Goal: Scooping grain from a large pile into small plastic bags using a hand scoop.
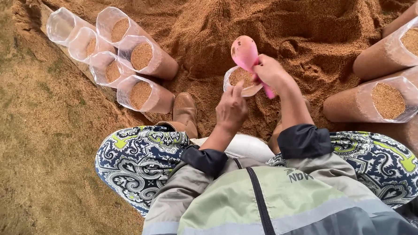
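While the left hand (231, 110) pinches the rim of a clear plastic bag (239, 78) of sawdust, the right hand (269, 72) grips a pink scoop (244, 52). Filled bags (140, 94) lie nearby on the sawdust pile (308, 24).

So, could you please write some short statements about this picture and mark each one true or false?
1. The right hand holds a pink scoop. True.
2. The left hand holds the rim of a clear bag with brown sawdust inside. True.
3. The scoop is blue. False: it is pink.
4. The filled bags on the left lie on a table. False: they lean against the sawdust pile on the ground.
5. More filled bags on the right lie at the pile's other side. True.
6. The bag in the hands is tied shut. False: its mouth is open.
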